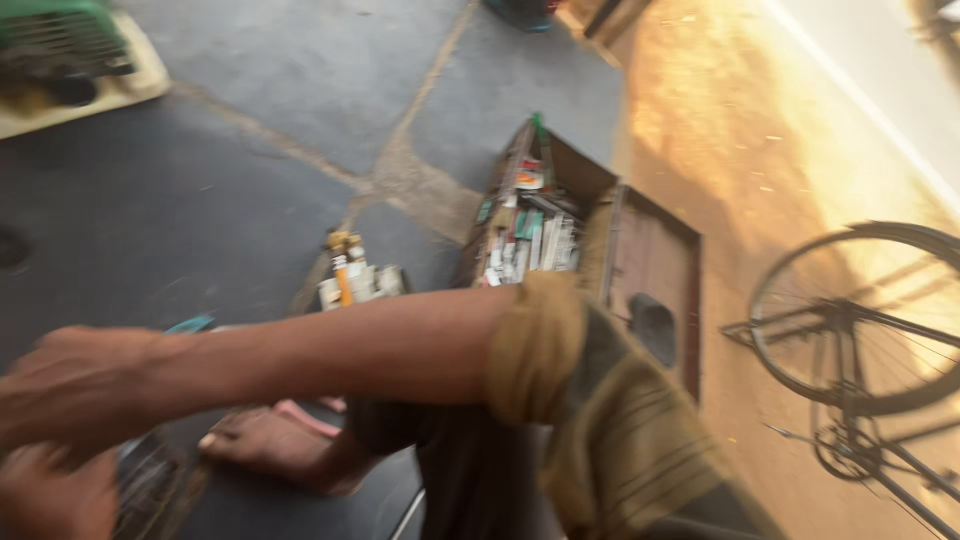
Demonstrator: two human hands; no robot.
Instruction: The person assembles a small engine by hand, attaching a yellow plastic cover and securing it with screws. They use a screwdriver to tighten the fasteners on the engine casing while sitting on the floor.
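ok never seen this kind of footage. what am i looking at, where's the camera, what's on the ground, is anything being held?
One view only: a camera on a person's head, looking down. No machine, just bare hands. The arm crossing the frame ends in a blurred hand at the left; a second hand sits below it at the corner. Motion blur hides which hand is which and whether either grips anything. On the paved ground: an open wooden box packed with small tubes and packets, a smaller cluster of bottles, a sandalled foot, and a bicycle wheel at right.

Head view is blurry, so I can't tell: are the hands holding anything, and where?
Cannot be told: both the right hand and left hand are motion-blurred.
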